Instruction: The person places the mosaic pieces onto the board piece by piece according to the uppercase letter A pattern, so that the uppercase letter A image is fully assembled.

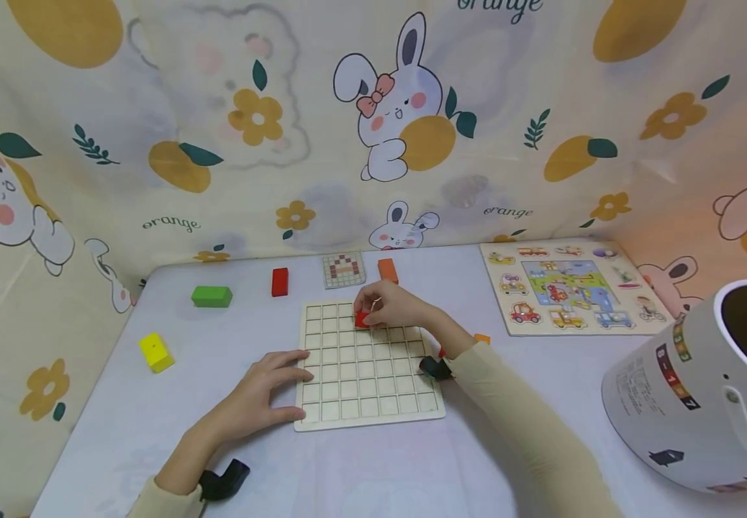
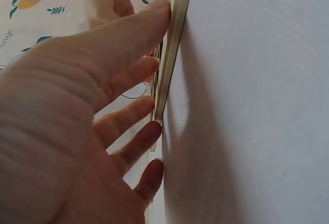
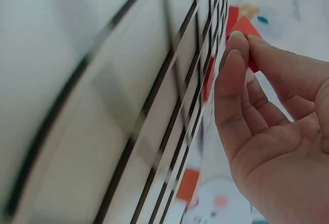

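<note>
The scene is being viewed by the head camera from above and behind the hands, facing forward and down across the table (image 1: 516,403); the grid board (image 1: 367,363) is being framed at centre. The left wrist view is being taken very close, rolled sideways, with the left hand (image 2: 77,126) filling the left half of the frame and the board edge (image 2: 172,54) running down the middle. The right wrist view is being taken equally close, along the board surface (image 3: 128,106), with the right hand (image 3: 277,131) at lower right. The board is being shared by all three views.

Bunny-print curtain (image 1: 218,108) behind pale table (image 1: 153,432)
</note>
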`<state>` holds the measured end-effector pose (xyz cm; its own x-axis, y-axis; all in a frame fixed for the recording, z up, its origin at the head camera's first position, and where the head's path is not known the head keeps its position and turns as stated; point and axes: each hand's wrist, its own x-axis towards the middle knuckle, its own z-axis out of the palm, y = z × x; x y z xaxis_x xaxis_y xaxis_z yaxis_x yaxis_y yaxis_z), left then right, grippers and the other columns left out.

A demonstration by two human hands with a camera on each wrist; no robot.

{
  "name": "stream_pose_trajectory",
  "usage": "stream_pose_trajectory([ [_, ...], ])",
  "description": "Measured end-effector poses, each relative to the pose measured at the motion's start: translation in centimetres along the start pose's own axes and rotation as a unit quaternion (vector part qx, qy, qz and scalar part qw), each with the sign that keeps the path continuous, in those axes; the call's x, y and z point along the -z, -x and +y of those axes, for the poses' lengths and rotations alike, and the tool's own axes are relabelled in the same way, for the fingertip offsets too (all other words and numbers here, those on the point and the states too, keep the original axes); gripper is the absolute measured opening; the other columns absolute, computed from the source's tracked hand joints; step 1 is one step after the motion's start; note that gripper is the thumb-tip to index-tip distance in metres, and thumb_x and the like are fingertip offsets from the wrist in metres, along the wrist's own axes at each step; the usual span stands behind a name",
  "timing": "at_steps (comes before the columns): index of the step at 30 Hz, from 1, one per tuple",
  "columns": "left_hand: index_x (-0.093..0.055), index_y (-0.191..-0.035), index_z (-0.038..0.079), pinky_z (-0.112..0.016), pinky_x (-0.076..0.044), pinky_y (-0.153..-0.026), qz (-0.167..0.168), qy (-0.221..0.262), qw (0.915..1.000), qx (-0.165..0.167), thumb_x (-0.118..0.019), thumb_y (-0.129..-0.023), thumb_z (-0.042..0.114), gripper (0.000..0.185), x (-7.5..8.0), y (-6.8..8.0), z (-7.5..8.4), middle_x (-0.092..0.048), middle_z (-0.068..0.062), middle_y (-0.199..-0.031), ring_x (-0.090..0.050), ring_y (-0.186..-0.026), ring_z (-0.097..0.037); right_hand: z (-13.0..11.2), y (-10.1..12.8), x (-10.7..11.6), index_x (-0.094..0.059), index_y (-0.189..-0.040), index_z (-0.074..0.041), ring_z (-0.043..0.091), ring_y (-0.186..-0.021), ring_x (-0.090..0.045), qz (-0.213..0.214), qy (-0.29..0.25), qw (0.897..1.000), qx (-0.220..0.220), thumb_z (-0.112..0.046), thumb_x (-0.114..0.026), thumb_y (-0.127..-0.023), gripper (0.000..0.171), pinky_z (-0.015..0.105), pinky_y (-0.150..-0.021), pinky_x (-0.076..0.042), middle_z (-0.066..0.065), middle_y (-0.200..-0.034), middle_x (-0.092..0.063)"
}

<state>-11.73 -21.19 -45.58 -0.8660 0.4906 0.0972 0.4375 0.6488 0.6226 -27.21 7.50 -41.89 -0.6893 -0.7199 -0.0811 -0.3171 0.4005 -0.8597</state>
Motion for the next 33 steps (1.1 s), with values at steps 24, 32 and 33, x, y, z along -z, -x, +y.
stream_pose_trajectory([
  [24, -0.069, -0.12, 0.023, -0.063, -0.031, -0.108, -0.003, -0.002, 1.0, 0.003, -0.086, -0.077, 0.037, 0.048, 0.0, -0.1, -0.1, -0.047, -0.005, -0.15, -0.039, -0.139, -0.032, -0.7, -2.9, -2.5, -0.071, -0.095, -0.004, 0.016, -0.075, -0.053, 0.017, 0.091, 0.996, -0.007, 0.005, -0.071, -0.087, 0.013, 0.024, -0.066, -0.045, 0.003, -0.08, -0.062],
  [32, -0.069, -0.12, 0.023, -0.063, -0.032, -0.107, 0.002, 0.002, 1.0, -0.003, -0.085, -0.077, 0.038, 0.049, -0.1, 0.0, -0.2, -0.047, -0.004, -0.15, -0.039, -0.138, -0.032, -1.5, -2.0, -2.0, -0.075, -0.11, -0.005, 0.016, -0.077, -0.052, 0.036, 0.153, 0.987, -0.014, -0.001, -0.069, -0.089, 0.022, 0.026, -0.067, -0.044, 0.004, -0.088, -0.064],
  [33, -0.069, -0.12, 0.023, -0.064, -0.032, -0.106, 0.003, 0.001, 1.0, -0.006, -0.085, -0.077, 0.038, 0.049, -0.1, 0.0, -0.2, -0.047, -0.005, -0.15, -0.04, -0.138, -0.032, -1.7, -1.6, -1.7, -0.074, -0.113, -0.004, 0.016, -0.077, -0.053, 0.043, 0.152, 0.987, -0.013, -0.001, -0.068, -0.089, 0.024, 0.026, -0.067, -0.045, 0.005, -0.089, -0.064],
])
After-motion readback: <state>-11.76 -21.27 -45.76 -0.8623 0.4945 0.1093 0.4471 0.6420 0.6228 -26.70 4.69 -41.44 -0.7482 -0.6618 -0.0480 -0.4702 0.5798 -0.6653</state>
